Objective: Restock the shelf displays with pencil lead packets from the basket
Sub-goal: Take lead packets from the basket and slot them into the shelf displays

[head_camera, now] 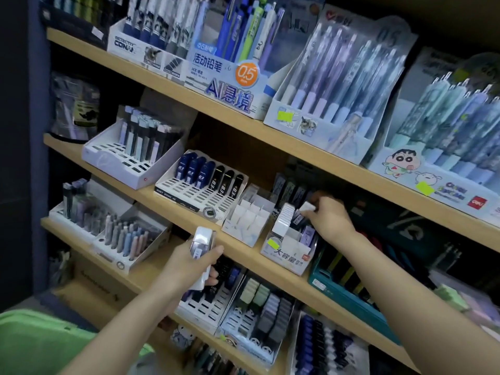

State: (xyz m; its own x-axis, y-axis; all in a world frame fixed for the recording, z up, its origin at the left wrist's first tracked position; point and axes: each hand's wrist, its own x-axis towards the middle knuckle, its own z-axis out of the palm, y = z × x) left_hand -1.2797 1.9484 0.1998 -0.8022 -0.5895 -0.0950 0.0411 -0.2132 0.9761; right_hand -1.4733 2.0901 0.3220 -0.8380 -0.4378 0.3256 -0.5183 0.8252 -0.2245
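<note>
Head view shows one small white packet (308, 207) pinched in the fingers of the right hand (330, 215), just above a white box (290, 257) on the middle shelf (244, 246), where a row of white packets (284, 219) already stands. The left hand (186, 263) is curled round a bunch of packets (202, 240) and holds it up in front of the shelf edge, left of the box, and near it sits an open tray (250, 220) with white dividers
</note>
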